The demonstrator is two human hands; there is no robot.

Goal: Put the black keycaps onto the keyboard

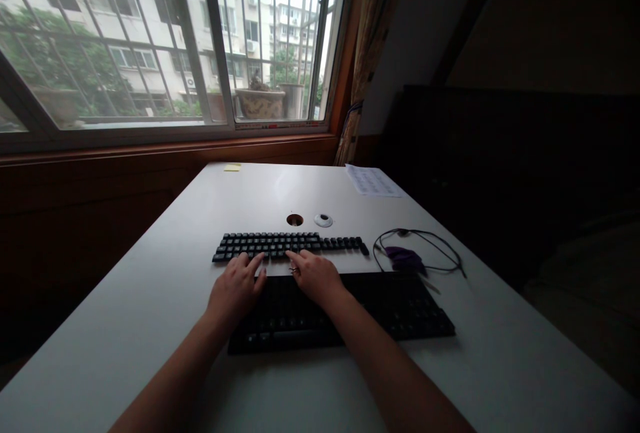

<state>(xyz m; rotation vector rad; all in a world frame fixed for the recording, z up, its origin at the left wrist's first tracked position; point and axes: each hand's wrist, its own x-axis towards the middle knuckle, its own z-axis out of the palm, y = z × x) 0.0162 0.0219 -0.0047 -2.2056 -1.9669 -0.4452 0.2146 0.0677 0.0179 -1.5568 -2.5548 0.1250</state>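
Note:
Rows of loose black keycaps (270, 244) lie lined up on the white desk. Just below them is a black keyboard (395, 306), partly covered by my forearms. My left hand (239, 279) reaches over the keyboard's upper left edge, index finger stretched to the lowest row of keycaps and thumb held apart. Close beside it, my right hand (316, 274) has its index fingertip at the same row; a ring is on one of its fingers. The remaining right fingers are bent and partly hidden. Nothing is visibly held in either hand.
A dark cable (450, 246) curls around a purple cloth (405, 258) at the right. Behind the keycaps are a round desk hole (295, 220) and a white round cover (323, 220). Printed paper (374, 181) and yellow sticky notes (233, 168) lie at the far edge, near the window.

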